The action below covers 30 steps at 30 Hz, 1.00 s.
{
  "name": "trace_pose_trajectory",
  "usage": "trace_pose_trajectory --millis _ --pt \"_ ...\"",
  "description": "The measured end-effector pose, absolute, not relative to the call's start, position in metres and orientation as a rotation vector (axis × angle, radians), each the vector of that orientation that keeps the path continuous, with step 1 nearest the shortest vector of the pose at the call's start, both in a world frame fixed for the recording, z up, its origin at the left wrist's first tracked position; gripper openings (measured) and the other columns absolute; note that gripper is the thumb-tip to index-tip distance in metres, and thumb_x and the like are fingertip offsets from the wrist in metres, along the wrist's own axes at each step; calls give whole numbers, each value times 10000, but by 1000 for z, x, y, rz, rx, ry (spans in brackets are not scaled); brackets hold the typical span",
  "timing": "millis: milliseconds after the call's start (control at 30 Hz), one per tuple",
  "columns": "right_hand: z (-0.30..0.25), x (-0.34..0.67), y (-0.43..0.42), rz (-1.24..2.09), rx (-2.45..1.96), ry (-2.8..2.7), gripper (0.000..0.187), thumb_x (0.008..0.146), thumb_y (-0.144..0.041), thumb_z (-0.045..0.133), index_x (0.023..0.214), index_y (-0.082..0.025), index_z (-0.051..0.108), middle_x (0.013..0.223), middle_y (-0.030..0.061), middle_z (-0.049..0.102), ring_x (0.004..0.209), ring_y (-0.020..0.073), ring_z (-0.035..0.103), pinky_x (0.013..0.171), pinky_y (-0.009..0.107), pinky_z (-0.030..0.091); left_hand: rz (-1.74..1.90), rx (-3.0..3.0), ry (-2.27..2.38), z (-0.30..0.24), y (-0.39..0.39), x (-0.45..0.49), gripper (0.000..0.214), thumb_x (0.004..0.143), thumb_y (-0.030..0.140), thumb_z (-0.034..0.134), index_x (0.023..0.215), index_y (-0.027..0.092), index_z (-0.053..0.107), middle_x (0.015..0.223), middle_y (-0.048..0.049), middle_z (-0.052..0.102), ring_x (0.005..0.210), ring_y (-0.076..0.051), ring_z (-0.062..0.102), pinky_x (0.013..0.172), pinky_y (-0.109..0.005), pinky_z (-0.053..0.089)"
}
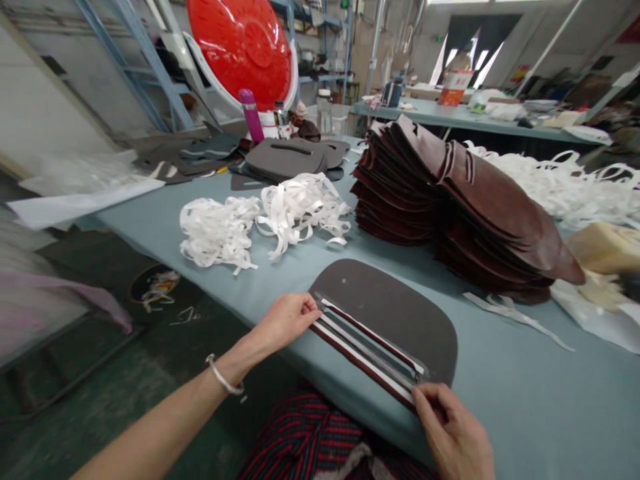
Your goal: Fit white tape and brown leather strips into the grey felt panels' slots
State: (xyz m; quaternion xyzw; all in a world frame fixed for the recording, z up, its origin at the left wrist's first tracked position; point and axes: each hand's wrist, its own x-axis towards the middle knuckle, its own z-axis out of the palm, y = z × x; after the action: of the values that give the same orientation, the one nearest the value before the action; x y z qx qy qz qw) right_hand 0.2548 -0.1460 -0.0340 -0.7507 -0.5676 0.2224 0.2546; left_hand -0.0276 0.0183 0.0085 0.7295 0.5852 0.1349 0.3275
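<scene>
A dark grey rounded panel [385,293] lies on the table near its front edge. A long slot in it has brown and white edging. Along the panel's near side runs a brown leather strip [357,358] with a white band on it. My left hand [293,321] has thumb and fingers closed on the strip's left end. At the other end, my right hand [453,423] pinches the strip's right tip, close to the panel's corner. Whether the strip is attached to the panel, I cannot tell.
Heaps of white tape strips [300,207] lie beyond the panel. A tall stack of brown leather pieces [465,193] stands at the right. More grey panels [285,159] and a purple bottle [251,115] are farther back. A loose white strip [520,317] rests on the right.
</scene>
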Motion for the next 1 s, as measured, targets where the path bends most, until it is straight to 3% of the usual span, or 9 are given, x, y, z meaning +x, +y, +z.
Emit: trace_pose_trajectory --millis 767,900,1000 --pt "-25 243 -140 559 -2210 -1400 406 815 -599 447 698 -247 609 525 -34 549 479 133 527 466 221 378 303 1982 1640 -3 20 -19 119 796 279 535 764 195 613 679 7 632 636 -139 570 578 -245 354" --pt "-19 237 -139 526 -2220 -1351 390 820 -564 447 659 -236 582 513 -37 513 481 129 491 491 230 352 483 2272 1651 -8 5 -14 69 852 237 512 845 191 563 813 -22 625 768 -166 568 686 -272 401" --pt "-16 235 -139 529 -2206 -1333 353 837 -511 454 670 -228 582 522 -41 504 496 124 482 504 227 339 524 2547 1617 -12 -8 -15 154 911 205 429 893 172 579 856 -65 629 840 -209 558 771 -330 406"
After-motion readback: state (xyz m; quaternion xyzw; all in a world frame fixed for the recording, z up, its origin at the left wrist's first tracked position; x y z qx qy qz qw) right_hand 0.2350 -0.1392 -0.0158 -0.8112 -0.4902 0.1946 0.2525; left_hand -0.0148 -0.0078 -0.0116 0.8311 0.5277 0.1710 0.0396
